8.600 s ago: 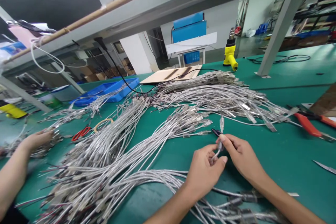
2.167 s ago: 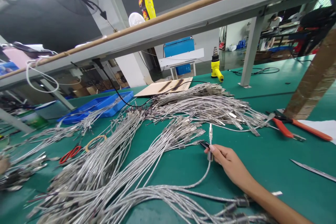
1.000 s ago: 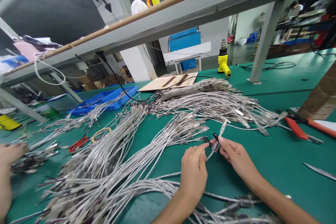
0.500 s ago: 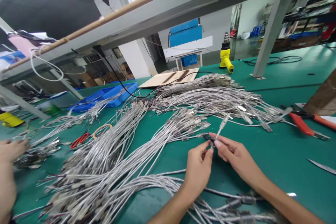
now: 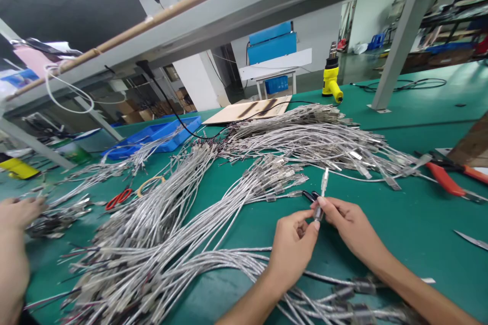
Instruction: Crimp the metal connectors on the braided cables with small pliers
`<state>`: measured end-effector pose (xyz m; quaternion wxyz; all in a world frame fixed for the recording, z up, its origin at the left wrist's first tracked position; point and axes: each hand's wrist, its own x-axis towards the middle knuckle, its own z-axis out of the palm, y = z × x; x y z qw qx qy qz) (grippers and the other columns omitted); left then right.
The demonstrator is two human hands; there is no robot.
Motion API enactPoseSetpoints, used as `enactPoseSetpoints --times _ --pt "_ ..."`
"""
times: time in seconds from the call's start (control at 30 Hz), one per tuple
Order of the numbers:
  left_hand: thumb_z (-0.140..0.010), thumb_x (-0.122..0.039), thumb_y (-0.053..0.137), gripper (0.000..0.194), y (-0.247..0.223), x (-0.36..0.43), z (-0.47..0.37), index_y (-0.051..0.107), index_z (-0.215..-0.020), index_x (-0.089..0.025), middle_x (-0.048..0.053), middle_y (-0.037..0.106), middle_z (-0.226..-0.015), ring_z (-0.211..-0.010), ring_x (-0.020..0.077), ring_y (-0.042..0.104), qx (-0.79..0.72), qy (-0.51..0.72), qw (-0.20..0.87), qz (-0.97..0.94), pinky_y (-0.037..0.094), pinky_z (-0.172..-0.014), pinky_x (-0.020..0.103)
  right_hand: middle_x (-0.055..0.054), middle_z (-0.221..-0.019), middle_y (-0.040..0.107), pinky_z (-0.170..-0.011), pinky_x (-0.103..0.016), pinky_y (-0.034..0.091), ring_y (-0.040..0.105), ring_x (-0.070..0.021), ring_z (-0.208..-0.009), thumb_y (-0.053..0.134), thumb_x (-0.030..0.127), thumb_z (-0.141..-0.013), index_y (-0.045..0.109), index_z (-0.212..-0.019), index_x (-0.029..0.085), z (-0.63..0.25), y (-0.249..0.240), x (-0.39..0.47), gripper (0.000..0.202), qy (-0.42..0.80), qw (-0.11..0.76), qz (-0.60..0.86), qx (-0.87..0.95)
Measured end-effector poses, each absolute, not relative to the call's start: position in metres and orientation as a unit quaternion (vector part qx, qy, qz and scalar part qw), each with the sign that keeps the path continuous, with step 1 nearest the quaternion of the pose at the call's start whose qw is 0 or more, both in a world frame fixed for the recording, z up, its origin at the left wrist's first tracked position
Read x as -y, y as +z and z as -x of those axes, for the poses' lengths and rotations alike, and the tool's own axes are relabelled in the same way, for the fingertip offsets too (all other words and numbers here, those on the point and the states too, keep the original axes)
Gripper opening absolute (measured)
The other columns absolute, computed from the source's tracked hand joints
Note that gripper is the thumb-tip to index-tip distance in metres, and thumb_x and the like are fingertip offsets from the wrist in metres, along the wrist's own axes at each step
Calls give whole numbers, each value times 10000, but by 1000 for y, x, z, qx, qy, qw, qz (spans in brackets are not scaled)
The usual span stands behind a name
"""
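Pinched between my two hands is a short cable with a silvery connector (image 5: 325, 183) pointing up and a greyish see-through sleeve (image 5: 318, 213) lower down. My left hand (image 5: 293, 244) is closed, its thumb and fingertips on the sleeve end. My right hand (image 5: 353, 221) is also closed, gripping just under the connector. Two black rounded tips (image 5: 308, 196) stick out behind the fingers; what they belong to is hidden. Left of my hands a bundle of silver-white cables (image 5: 229, 203) ends in clear-covered plugs, and more cables (image 5: 244, 264) pass beneath my wrists.
Cable heaps (image 5: 305, 137) cover the green table (image 5: 412, 213). Red-handled pliers (image 5: 444, 179) and a pointed blade (image 5: 473, 239) lie right. A yellow heat gun (image 5: 331, 81), wooden board (image 5: 247, 110), blue tray (image 5: 152, 139) and red-handled scissors (image 5: 119, 199) lie beyond. Another person's hand (image 5: 19, 213) is far left.
My hands have shifted slightly right in view. The connector now stands more upright, and the sleeve below it shows between my fingers.
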<state>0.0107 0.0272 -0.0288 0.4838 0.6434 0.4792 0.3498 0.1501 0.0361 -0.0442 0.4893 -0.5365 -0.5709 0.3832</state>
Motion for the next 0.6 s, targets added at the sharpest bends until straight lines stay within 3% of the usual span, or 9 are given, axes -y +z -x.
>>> enactPoseSetpoints --times 0.13,0.27,0.33,0.4,0.5,0.6 --pt "-831 -281 471 310 -25 -28 -8 621 -1069 -153 -47 400 -542 -491 82 303 -486 364 435 -665 228 -466 208 51 -487 337 -457 -224 292 334 -108 -461 446 500 -833 649 -977 116 -147 -40 -33 458 443 499 481 568" --pt "-885 -272 363 316 -20 -26 -5 643 -980 -160 1 558 -646 -557 113 413 -472 363 387 -704 307 -537 221 37 -532 484 -514 -229 372 472 -142 -530 516 452 -809 529 -1172 153 -141 -39 -27 471 465 461 473 589" --pt "-894 -266 340 324 -18 -25 -4 640 -955 -160 26 605 -712 -621 137 477 -470 355 370 -719 342 -588 232 2 -633 587 -622 -251 422 560 -179 -660 527 440 -806 542 -1130 172 -140 -40 -26 421 447 460 480 598" --pt "-900 -266 324 327 -17 -23 -5 633 -945 -168 33 618 -726 -630 146 495 -469 335 357 -735 344 -583 236 -25 -696 617 -678 -265 429 578 -205 -745 521 448 -808 605 -965 174 -141 -42 -28 327 402 470 502 604" --pt "-907 -278 297 343 -16 -21 -8 624 -879 -177 26 592 -657 -558 139 462 -481 293 324 -760 297 -521 237 -14 -564 531 -561 -250 404 529 -181 -617 449 486 -833 617 -704 166 -145 -43 -32 385 347 494 536 590" --pt "-913 -279 269 355 -17 -22 -10 608 -887 -180 21 574 -634 -520 135 433 -500 277 296 -765 267 -505 242 9 -512 467 -493 -235 361 455 -142 -520 417 490 -848 639 -752 152 -146 -42 -34 416 375 508 524 572"
